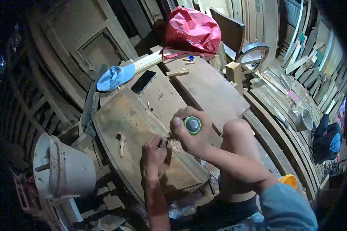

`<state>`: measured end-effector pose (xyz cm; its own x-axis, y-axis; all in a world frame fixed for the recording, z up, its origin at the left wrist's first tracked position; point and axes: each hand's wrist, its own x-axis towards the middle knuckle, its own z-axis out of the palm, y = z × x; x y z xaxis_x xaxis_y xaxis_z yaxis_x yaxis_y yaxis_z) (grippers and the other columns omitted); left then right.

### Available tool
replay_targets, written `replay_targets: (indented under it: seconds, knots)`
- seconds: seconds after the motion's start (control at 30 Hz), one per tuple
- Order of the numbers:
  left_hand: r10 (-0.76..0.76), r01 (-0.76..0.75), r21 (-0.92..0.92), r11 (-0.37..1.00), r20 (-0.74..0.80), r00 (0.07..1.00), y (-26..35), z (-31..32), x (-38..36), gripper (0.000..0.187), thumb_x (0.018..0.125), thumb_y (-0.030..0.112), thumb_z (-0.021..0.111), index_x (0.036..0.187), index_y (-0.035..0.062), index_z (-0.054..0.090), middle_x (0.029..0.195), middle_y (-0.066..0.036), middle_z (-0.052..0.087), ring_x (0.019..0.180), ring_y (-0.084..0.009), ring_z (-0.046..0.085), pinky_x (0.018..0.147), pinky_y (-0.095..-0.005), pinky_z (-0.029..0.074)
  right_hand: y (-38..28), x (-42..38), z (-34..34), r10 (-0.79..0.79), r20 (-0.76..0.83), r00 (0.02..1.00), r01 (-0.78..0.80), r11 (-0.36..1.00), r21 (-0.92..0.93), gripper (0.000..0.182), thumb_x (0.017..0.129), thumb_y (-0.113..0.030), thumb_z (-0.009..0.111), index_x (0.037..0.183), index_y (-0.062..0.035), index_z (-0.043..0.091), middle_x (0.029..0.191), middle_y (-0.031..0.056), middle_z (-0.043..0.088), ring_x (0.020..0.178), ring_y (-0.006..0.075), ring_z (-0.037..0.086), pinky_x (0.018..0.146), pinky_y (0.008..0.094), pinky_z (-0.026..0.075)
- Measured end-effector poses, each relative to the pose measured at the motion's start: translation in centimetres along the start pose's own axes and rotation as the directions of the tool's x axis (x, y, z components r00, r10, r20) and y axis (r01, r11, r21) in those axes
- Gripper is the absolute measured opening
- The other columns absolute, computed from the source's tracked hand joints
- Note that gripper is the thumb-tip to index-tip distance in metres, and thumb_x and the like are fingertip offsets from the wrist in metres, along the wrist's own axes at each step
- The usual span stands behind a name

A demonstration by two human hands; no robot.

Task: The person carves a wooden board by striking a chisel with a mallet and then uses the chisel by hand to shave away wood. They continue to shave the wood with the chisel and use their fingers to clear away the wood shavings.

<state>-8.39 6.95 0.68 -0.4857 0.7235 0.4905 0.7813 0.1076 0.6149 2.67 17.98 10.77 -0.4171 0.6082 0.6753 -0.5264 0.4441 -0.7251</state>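
My right hand [202, 133] is wrapped around a tool handle [192, 125], its round grey end ringed in green and facing up at me. The tool's working end is hidden below the fist. Lower and to the left, my left hand [152, 154] has its fingers closed on a small dark piece of wood [168, 154] against the wooden board [137, 115]. Pale shavings lie around that piece. A thin wood sliver [122, 144] rests on the board to the left of my left hand.
A black phone [143, 81], a blue cap [115, 78] and a pink bag [192, 30] lie farther back. A wood offcut [177, 72] sits near a gap between planks. At left stands a white bucket [75, 169]; a wooden chair [231, 29] is at the back.
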Motion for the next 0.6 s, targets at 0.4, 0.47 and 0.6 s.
replay_targets:
  seconds: [0.4, 0.47, 0.6]
  knots:
    - [0.058, -0.061, -0.032, 0.998, -0.091, 0.994, 0.0, 0.4, -0.1, 0.012, 0.078, 0.01, 0.064, 0.073, 0.0014, 0.057, 0.072, -0.019, 0.056, 0.067, -0.0389, 0.055, 0.058, -0.043, 0.043, -0.5, 0.3, 0.1, 0.111, -0.069, 0.991, -0.109, 0.994, 0.023, 0.016, 0.084, -0.006, 0.06, 0.072, 0.0006, 0.054, 0.059, 0.0058, 0.055, 0.05, 0.0097, 0.051, 0.046, 0.0245, 0.041]
    - [-0.074, 0.074, -0.019, 0.997, -0.031, 0.997, 0.7, -0.1, -0.2, 0.014, 0.079, 0.013, 0.063, 0.072, 0.0021, 0.058, 0.07, -0.018, 0.056, 0.068, -0.0386, 0.055, 0.059, -0.0425, 0.043, -0.4, 0.4, 0.3, 0.138, -0.116, 0.984, -0.131, 0.989, 0.066, 0.015, 0.08, -0.007, 0.064, 0.069, -0.0004, 0.056, 0.055, 0.0054, 0.054, 0.049, 0.0102, 0.052, 0.047, 0.0251, 0.04]
    - [-0.056, 0.054, -0.055, 0.997, -0.041, 0.998, 0.3, 0.1, -0.3, 0.016, 0.082, 0.016, 0.063, 0.073, 0.0032, 0.059, 0.071, -0.016, 0.057, 0.065, -0.036, 0.055, 0.059, -0.0412, 0.043, -0.6, 0.3, -0.1, 0.04, 0.005, 0.999, -0.04, 0.996, -0.078, 0.016, 0.09, -0.007, 0.056, 0.076, 0.0011, 0.051, 0.066, 0.0065, 0.057, 0.053, 0.0102, 0.052, 0.047, 0.0239, 0.042]
